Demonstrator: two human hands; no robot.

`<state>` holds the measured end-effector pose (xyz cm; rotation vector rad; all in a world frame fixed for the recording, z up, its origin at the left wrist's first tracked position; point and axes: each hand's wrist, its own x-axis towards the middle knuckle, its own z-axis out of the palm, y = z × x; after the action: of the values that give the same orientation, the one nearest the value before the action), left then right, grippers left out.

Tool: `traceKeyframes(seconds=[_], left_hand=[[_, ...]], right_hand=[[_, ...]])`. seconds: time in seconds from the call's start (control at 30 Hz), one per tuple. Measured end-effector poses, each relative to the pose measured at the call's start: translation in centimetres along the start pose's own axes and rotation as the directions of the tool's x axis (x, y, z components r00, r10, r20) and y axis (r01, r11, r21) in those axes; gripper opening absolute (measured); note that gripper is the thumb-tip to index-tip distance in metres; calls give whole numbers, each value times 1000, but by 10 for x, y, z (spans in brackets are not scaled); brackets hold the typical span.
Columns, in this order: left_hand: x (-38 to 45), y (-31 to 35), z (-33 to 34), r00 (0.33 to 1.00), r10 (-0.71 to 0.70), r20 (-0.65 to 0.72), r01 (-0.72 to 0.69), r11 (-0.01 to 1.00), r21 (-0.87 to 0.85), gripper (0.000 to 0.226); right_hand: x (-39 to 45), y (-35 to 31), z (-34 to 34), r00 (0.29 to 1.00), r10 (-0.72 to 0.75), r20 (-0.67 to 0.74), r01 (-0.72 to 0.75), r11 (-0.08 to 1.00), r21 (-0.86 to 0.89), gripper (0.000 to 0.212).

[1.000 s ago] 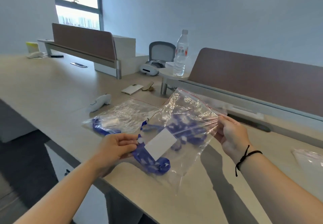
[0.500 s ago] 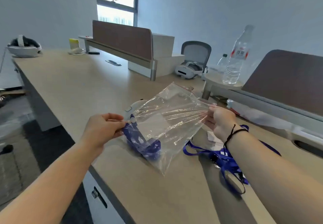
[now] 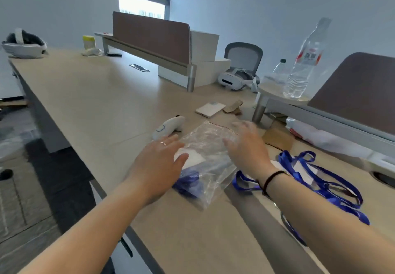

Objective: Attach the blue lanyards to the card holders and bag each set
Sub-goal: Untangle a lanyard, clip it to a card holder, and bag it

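Both hands lie flat with fingers straight – left hand [image 3: 159,162] and right hand [image 3: 245,145] hold nothing in a grip, only pressing the bag [image 3: 210,158] on the table [image 3: 89,102]. Trapped air could pop the seal – spilling the lanyard [image 3: 187,180].

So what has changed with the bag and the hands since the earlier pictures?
The clear plastic zip bag, with its blue lanyard and white card inside, went from held up to lying on the beige desk. Both the left hand and the right hand let go and now spread flat over it. The loose blue lanyards stayed put.
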<state>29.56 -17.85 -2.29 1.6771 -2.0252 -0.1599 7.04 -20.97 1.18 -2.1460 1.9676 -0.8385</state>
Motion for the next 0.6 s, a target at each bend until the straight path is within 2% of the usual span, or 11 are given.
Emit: traceKeyframes(seconds=[0.03,0.1,0.2,0.47,0.53,0.6], left_hand=[[1,1,6,995,29,99,-35,998,52,47],[-1,-2,18,970,13,243,-40,994,106,52],[-6,-8,28,948,-21,317,-9,996,92,54],[-4,-3,27,937,-42,346,-2,992,128,56],[-5,4,22,942,-56,332,-5,984,180,56],[-7,18,19,969,-16,246,-38,976,212,53]], right_hand=[[-14,-14,7,990,-89,111,92,996,-14,59],[-37,-29,25,927,-150,343,180,982,-57,65],[-60,-28,47,864,-122,489,219,965,-145,65],[-63,-23,49,835,-77,544,193,968,-161,67],[-63,-25,40,830,-98,549,169,982,-80,67],[-67,-25,22,854,-118,507,61,990,127,63]])
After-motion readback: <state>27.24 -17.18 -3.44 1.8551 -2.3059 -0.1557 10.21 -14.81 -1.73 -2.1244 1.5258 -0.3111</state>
